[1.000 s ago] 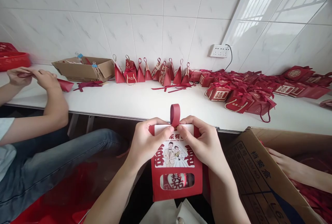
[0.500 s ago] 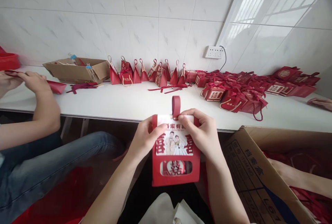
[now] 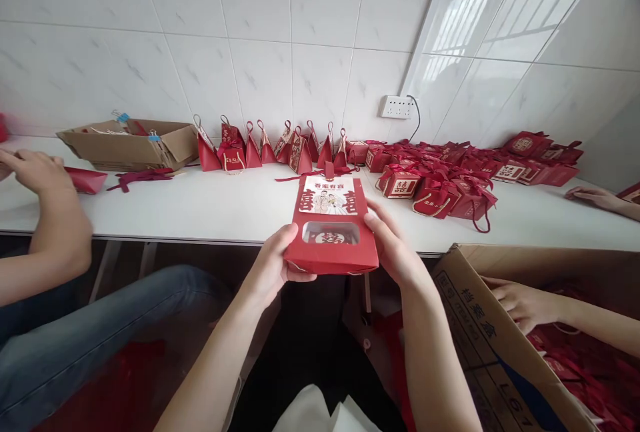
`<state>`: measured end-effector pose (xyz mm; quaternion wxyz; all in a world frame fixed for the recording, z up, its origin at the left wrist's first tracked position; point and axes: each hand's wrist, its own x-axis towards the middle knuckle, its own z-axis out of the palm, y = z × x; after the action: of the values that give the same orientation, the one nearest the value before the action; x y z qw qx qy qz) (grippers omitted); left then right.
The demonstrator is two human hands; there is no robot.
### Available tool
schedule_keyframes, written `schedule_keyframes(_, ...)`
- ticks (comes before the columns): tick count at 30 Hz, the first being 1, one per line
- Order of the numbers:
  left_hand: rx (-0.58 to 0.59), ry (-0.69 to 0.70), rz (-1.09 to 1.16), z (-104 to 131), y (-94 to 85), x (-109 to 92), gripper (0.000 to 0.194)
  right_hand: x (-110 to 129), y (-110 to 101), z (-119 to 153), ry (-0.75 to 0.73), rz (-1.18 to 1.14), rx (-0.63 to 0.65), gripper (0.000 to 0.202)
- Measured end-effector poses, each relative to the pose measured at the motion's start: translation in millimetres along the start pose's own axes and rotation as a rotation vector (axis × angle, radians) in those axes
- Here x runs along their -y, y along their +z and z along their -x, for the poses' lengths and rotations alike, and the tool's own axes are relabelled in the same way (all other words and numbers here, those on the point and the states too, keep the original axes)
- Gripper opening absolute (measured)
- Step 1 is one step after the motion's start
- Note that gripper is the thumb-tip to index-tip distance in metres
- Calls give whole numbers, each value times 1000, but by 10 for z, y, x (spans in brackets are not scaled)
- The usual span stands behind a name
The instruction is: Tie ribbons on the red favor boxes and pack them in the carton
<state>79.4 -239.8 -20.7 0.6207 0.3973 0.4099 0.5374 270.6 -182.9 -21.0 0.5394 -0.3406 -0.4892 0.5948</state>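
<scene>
Between both hands is a red gift box (image 3: 327,255) with an oval-cornered clear window and a white panel showing a couple. My left hand (image 3: 274,262) grips its lower left side, thumb on the edge and fingers underneath. My right hand (image 3: 393,245) holds its right side, thumb on the edge and the other fingers mostly hidden. The box is tilted back, its bottom end toward me, its top over the front part of the white table (image 3: 240,209). Through the window a printed item shows.
Small red bags (image 3: 300,152) stand by the wall, with many red boxes (image 3: 435,192) piled to the right. An open cardboard tray (image 3: 125,145) sits left. Another person's hand (image 3: 525,302) reaches into a large carton (image 3: 470,325); another person's arm (image 3: 55,219) is left.
The red box has moved up and forward and tipped back. Both my hands have slid from its top to its lower sides. The other person's hand at the carton has moved toward its near left edge.
</scene>
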Motion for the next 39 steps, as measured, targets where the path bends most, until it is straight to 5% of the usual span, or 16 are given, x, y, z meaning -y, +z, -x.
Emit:
schedule_keyframes(4,26,126,-8,-18,112,-14,67,-97,5,64,68,-267,-134,42)
schedule_keyframes(7,18,303,-244,-70,260,37,77,-119,27,140,115,-505,-129,36)
schedule_keyframes(12,25,513,-488,-281,562,93,65,-115,-61,338,145,-729,-220,19)
schedule_keyframes(25,405,442,-292,-567,1502,244,50,6,-589,745,-48,-812,-475,15)
schedule_keyframes(39,567,398,-204,-503,1714,267,40,-38,-617,961,-214,-865,-473,18)
